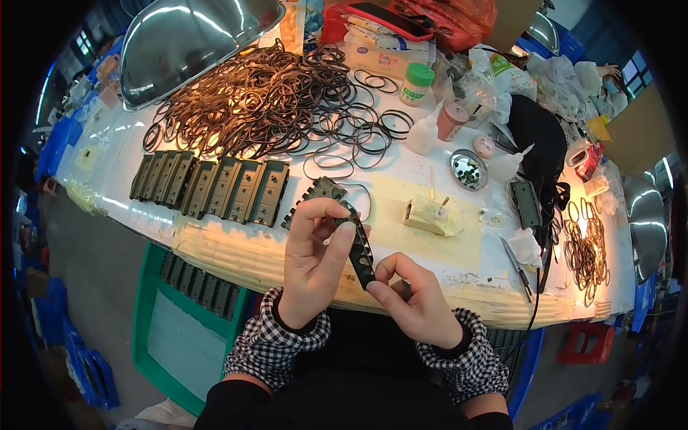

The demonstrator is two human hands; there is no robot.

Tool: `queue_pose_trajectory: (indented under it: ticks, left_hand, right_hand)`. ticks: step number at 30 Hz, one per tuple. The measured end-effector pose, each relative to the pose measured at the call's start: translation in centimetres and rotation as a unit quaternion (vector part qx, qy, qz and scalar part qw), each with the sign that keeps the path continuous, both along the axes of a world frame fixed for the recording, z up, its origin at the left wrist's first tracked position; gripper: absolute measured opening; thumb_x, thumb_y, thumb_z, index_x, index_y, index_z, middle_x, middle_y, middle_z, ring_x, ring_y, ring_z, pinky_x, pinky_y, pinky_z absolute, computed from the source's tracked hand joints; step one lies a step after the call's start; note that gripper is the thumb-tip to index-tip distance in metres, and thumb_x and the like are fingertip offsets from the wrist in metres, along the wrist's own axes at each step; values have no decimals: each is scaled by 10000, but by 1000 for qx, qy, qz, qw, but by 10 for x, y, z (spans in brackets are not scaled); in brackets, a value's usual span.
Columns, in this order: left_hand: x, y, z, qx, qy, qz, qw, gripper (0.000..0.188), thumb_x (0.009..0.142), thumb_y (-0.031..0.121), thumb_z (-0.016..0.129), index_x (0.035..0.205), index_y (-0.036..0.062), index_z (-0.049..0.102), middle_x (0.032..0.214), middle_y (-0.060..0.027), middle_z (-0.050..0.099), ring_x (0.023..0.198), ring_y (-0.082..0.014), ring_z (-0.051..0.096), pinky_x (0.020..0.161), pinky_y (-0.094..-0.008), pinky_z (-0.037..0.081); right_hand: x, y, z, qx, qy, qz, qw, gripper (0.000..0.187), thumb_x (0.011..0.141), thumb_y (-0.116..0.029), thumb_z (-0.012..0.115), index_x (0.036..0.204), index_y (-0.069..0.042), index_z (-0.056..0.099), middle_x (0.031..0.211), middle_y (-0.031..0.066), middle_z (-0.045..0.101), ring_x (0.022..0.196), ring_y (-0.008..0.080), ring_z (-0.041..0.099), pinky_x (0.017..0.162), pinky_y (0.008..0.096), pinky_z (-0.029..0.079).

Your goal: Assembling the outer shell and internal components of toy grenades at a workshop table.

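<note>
Between my hands is a narrow dark strip-shaped part (362, 254) with a row of round holes, held at a slant above the table's front edge. My left hand (312, 258) pinches its upper end between thumb and fingers. Its lower end is gripped by the thumb and fingertips of my right hand (419, 297). Just behind my left fingers lies an olive-green block-like part (324, 188), partly covered by the hand. Further left, several similar olive-green parts (236, 190) stand side by side in a row.
A heap of brown-black rings (251, 93) spreads behind the row, near a shiny metal dome (190, 46). Rightward sit a tape-covered block (433, 215), a round dish (469, 170) of small dark pieces, a green-capped bottle (417, 84) and tweezers (516, 265). A green bin (147, 315) stands below.
</note>
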State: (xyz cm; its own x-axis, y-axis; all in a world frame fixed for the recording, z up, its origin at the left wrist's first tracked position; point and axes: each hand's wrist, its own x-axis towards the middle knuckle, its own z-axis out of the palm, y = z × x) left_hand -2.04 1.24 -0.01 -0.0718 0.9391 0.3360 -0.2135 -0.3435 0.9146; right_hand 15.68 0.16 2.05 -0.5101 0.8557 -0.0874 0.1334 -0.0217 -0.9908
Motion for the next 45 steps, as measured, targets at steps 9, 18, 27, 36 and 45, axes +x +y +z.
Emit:
queue_pose_trajectory:
  ticks: [9, 18, 27, 36, 45]
  left_hand:
    - [4, -3, 2, 5, -47, 0, 999, 203, 952, -9, 528, 1140, 25, 457, 1044, -55, 535, 962, -110, 597, 840, -253, 503]
    - [-6, 2, 10, -38, -103, 4, 994, 181, 970, 0, 494, 1142, 28, 447, 1001, -62, 565, 939, -106, 600, 821, -265, 514]
    - [1, -2, 4, -19, -61, -64, 996, 278, 955, 38, 551, 1203, 37, 427, 1020, -59, 539, 973, -120, 597, 851, -275, 521]
    - [1, -5, 10, -40, -47, -127, 990, 384, 956, 75, 581, 1260, 42, 348, 1077, -116, 575, 1001, -144, 606, 842, -266, 500]
    - [3, -7, 8, -58, -32, -114, 991, 379, 961, 67, 565, 1284, 66, 365, 1073, -100, 559, 978, -148, 607, 837, -274, 500]
  right_hand:
    - [-1, 3, 1, 7, 8, 24, 1000, 150, 944, -92, 602, 905, -20, 477, 747, 22, 507, 575, 59, 437, 497, 226, 374]
    - [5, 7, 7, -38, 49, -22, 998, 109, 969, -109, 570, 956, -13, 520, 761, -17, 512, 539, 7, 397, 471, 179, 322]
    - [3, 18, 15, -14, 41, -11, 999, 84, 921, -69, 635, 958, 1, 607, 781, -15, 587, 503, -24, 390, 442, 176, 272]
    - [-8, 29, 20, 153, 70, -97, 981, 76, 890, -31, 658, 948, 17, 669, 799, 12, 636, 474, -26, 374, 420, 176, 250]
    - [-5, 33, 26, 365, 74, -203, 906, 735, 1012, -566, 239, 930, 15, 683, 802, 81, 653, 640, 183, 622, 617, 274, 479]
